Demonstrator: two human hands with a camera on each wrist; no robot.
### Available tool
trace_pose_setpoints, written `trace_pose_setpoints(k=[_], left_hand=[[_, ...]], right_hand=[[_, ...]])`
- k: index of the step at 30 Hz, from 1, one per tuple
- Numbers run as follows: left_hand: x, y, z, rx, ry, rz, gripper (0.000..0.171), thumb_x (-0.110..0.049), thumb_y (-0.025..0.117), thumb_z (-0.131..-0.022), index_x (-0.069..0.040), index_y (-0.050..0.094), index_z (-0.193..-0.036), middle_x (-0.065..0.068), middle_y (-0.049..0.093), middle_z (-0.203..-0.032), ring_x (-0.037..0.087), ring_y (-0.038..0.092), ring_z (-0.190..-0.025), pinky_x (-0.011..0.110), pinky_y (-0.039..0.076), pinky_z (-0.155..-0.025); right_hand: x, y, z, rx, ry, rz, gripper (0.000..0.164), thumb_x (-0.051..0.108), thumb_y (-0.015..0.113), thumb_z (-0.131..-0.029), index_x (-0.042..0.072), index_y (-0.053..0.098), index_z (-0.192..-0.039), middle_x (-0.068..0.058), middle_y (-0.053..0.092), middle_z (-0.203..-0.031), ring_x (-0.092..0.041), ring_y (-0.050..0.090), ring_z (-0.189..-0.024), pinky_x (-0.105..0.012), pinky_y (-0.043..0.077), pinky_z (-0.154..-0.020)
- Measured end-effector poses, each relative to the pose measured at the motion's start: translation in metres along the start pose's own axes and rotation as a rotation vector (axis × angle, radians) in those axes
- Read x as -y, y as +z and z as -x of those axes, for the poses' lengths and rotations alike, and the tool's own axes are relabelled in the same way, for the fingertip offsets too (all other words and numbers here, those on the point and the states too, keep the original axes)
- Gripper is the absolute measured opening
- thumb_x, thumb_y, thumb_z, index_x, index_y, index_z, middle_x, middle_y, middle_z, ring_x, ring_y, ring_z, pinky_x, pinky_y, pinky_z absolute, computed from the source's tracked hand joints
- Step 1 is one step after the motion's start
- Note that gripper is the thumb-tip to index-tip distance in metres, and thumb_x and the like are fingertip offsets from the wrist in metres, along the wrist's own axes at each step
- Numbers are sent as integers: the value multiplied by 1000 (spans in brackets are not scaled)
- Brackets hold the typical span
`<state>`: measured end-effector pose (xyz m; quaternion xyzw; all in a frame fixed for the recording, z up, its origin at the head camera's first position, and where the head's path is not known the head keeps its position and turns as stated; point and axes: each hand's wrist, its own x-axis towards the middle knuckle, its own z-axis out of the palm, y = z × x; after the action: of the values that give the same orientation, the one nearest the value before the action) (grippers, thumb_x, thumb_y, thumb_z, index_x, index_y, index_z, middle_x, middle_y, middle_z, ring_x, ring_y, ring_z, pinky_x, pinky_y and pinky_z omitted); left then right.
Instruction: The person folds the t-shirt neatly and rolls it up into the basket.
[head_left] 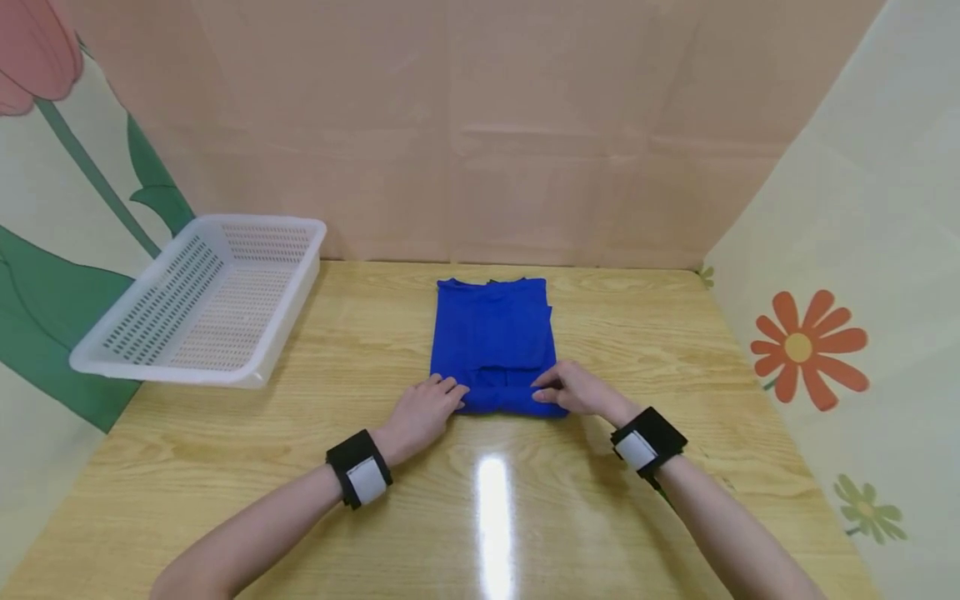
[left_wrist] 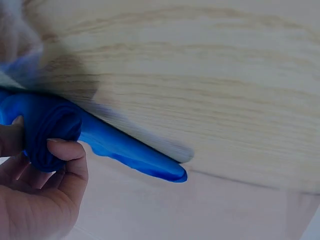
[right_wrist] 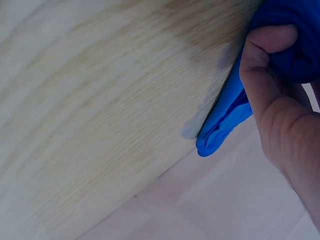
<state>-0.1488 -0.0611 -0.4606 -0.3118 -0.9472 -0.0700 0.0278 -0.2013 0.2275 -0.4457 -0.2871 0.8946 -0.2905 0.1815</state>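
Note:
A folded blue garment (head_left: 491, 325) lies on the table, its near edge turned into a thick roll (head_left: 501, 400). My left hand (head_left: 426, 412) grips the roll's left end, and my right hand (head_left: 581, 392) grips its right end. Seen from the left wrist, the left hand (left_wrist: 50, 185) has thumb and fingers curled round the coiled layers of the garment (left_wrist: 52, 130), while a flat part stretches out beyond. In the right wrist view a finger of the right hand (right_wrist: 280, 100) bends over the other coiled end of the garment (right_wrist: 300, 55).
A white perforated plastic basket (head_left: 288, 321) stands at the back left of the wooden table (head_left: 375, 333). Behind the table rises a pinkish-brown covered wall (head_left: 525, 150). Sheets printed with flowers hang at the left and right sides. Both wrists wear black straps.

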Motion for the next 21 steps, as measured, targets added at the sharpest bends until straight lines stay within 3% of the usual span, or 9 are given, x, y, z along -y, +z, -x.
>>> trace_pose_setpoints(k=[5, 10, 16, 21], left_hand=[[0, -3, -4, 45, -16, 38, 22, -16, 56, -103, -10, 68, -121, 7, 71, -109, 22, 65, -95, 35, 59, -76], [0, -3, -5, 52, -26, 62, 20, -14, 59, -101, -8, 69, -117, 8, 70, -104, 23, 65, -91, 35, 58, -71], [2, -2, -7, 19, -52, 64, 20, -15, 56, -103, -6, 69, -114, 8, 63, -97, 19, 55, -83, 28, 51, -61], [6, -4, -14, 58, -64, 107, 21, -16, 55, -104, -6, 69, -116, 7, 60, -96, 18, 50, -83, 27, 50, -65]], right_hand=[[5, 7, 12, -72, 30, 55, 25, 15, 64, -98, -2, 72, -115, -14, 75, -110, -18, 66, -89, -34, 56, -77], [11, 21, 25, -226, -70, 209, 33, 20, 75, -91, 1, 71, -118, -16, 73, -114, -31, 70, -105, -48, 57, -90], [16, 35, 30, -387, -156, 419, 44, 20, 84, -82, 5, 68, -120, -13, 68, -116, -31, 64, -109, -48, 57, -91], [17, 38, 29, -451, -190, 496, 26, 17, 81, -85, 7, 72, -108, -8, 68, -103, -25, 63, -98, -40, 59, -80]])
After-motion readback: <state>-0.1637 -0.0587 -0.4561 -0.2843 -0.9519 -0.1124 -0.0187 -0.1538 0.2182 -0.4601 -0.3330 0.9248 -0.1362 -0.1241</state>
